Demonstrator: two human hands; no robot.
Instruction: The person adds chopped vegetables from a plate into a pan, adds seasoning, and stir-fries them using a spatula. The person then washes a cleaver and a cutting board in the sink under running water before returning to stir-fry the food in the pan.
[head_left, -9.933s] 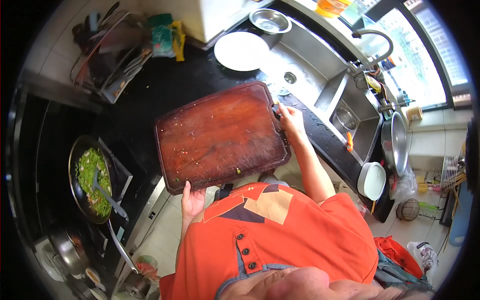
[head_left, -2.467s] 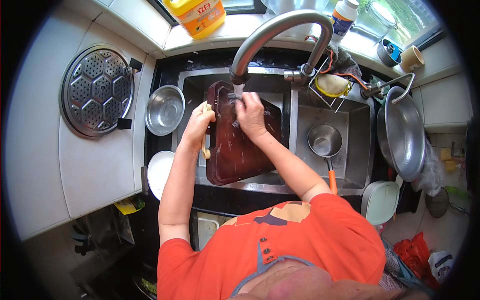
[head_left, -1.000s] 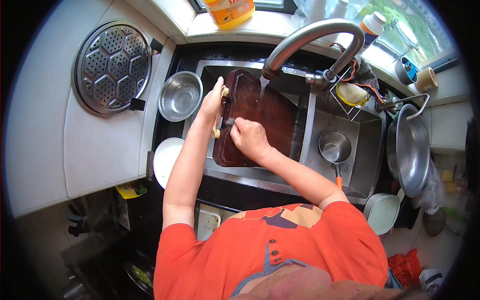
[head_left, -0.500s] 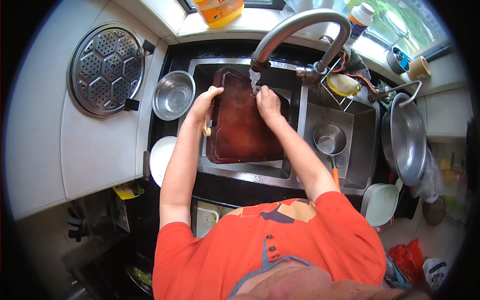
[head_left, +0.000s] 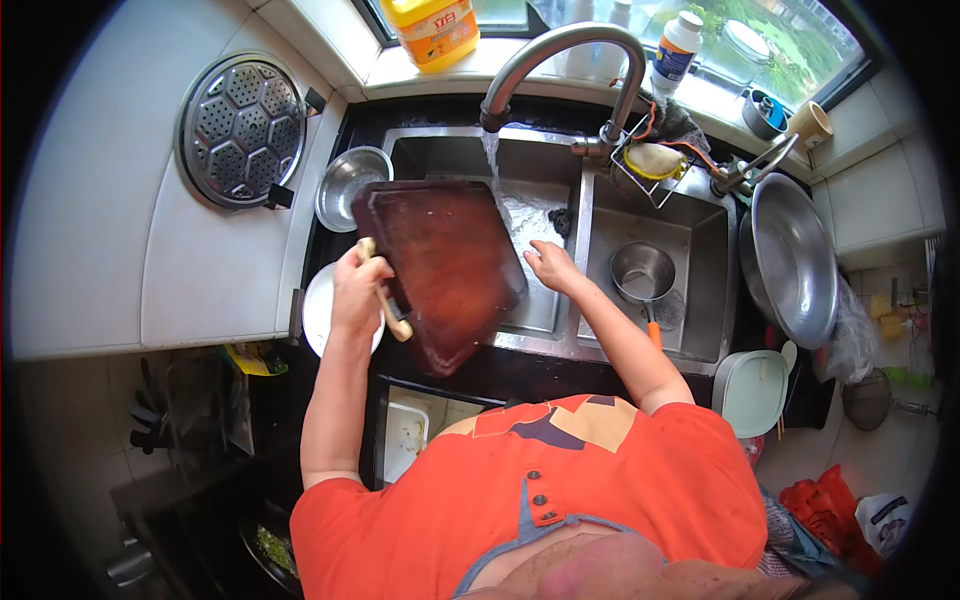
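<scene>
A dark reddish-brown cutting board [head_left: 440, 265] is tilted over the left part of the sink and its front edge. My left hand [head_left: 358, 285] is closed around the board's pale handle [head_left: 383, 290]. My right hand [head_left: 552, 266] hovers over the left sink basin [head_left: 535, 312], apart from the board, with fingers outstretched and nothing in them. In that basin, beyond my right hand, lies a dark scrubber [head_left: 560, 220]. Water runs from the faucet [head_left: 575, 38] into the basin, just past the board's far right corner.
A steel bowl [head_left: 352, 187] and a white bowl [head_left: 318, 312] sit left of the sink. The right basin holds a small pan [head_left: 642, 272] with an orange handle. A large steel basin [head_left: 790, 262] leans at the right. A yellow detergent bottle [head_left: 435, 35] stands on the sill.
The board has moved left and toward me, out from under the water. My left hand now grips its handle. My right hand has let go of the scrubber, which lies in the basin.
</scene>
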